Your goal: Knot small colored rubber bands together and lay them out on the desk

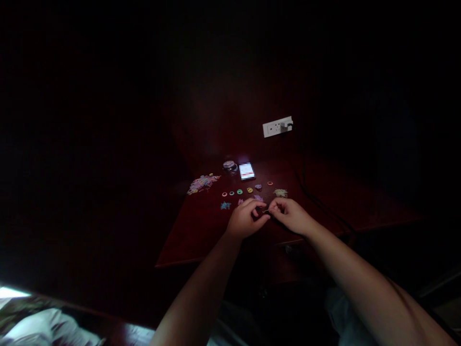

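My right hand is closed in a pinch over the table. A thin, pale yellowish piece, loop-like or wire-like, sticks out from its fingertips toward the left. Facing it, my left hand is open, its thumb and forefinger apart around the free end; I cannot tell whether they touch it. Just beyond the hands lie small heaps of thin pieces: blue, pink, purple and cream-yellow. The left hand partly hides the pink and purple heaps.
Behind the heaps runs a row of small rings, including a green ring and an orange ring. A mixed-colour pile lies left. Farther back are a round container and a lit phone. Dark cables cross the right side.
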`<state>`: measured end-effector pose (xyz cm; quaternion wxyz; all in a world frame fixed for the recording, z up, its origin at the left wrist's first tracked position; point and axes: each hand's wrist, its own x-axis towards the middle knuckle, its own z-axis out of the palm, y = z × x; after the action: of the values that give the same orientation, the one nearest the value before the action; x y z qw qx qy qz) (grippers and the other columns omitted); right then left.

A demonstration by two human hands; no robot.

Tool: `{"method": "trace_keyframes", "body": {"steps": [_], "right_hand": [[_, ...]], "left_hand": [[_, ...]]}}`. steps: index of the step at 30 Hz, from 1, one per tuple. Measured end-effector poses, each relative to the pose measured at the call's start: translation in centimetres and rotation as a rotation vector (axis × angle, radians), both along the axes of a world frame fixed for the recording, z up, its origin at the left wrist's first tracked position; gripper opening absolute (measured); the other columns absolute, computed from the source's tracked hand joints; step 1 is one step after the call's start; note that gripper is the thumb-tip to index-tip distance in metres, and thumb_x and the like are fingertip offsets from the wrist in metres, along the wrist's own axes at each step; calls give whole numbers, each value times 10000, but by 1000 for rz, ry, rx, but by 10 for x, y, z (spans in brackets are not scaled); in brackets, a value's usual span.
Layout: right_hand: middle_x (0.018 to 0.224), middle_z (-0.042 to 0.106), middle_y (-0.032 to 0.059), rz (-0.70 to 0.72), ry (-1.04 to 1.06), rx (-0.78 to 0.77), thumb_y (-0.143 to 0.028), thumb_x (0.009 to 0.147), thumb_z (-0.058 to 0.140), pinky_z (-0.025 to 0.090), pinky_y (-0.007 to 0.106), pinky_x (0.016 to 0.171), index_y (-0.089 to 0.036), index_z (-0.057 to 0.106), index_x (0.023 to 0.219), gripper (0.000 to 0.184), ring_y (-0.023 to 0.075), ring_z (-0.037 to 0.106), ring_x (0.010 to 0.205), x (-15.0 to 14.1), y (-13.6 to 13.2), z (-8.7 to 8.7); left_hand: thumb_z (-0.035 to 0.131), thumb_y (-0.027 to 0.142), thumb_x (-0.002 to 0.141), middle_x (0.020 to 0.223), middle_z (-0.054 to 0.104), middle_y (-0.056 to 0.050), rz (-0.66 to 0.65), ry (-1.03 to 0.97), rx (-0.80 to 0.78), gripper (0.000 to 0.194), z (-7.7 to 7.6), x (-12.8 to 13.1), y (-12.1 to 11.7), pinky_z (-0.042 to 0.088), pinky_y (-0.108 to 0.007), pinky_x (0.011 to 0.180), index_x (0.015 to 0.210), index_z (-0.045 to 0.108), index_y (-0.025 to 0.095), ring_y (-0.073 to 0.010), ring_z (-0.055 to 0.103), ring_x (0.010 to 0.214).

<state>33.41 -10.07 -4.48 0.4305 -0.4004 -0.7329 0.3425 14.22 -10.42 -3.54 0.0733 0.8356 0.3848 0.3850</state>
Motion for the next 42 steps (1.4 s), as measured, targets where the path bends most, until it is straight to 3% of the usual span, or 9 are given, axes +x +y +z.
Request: {"method": "trace_keyframes", "body": {"steps": [3,8,13,18,42], "right_hand": [[619,485,-31,12,-2,-9,-326,805,560,348,245,537,-183,571,739,158,120,429,570,-1,-1,-1],[622,469,-36,6,2,-15,-320,812,553,338,239,537,-180,562,742,156,115,419,575,-1,0,-2],[613,469,-36,24,1,-29,-339,807,564,322,237,525,-178,565,740,174,110,411,561,0,1,-3],[618,466,-34,35,-2,-26,-332,808,559,330,241,534,-179,562,742,167,114,418,570,0,1,-3],[624,449,-37,-8,-25,14,-268,797,525,321,249,546,-190,519,716,113,118,408,576,1,1,-2]], "left_hand": [[624,229,832,806,657,0,-5,34,-5,72,-1,0,2,485,-267,745,882,675,225,-114,579,645],[616,206,827,784,650,1,16,-9,15,67,-1,-1,2,475,-262,734,875,662,205,-113,572,649],[726,300,758,862,664,-7,-32,19,-19,247,-2,0,0,481,-270,733,984,670,217,-115,579,648],[623,243,846,792,648,2,-32,2,-5,66,-1,0,2,454,-247,691,857,680,211,-102,557,625],[590,184,814,694,602,14,-15,-7,13,61,3,1,-1,425,-242,667,763,622,188,-100,531,608]]}}
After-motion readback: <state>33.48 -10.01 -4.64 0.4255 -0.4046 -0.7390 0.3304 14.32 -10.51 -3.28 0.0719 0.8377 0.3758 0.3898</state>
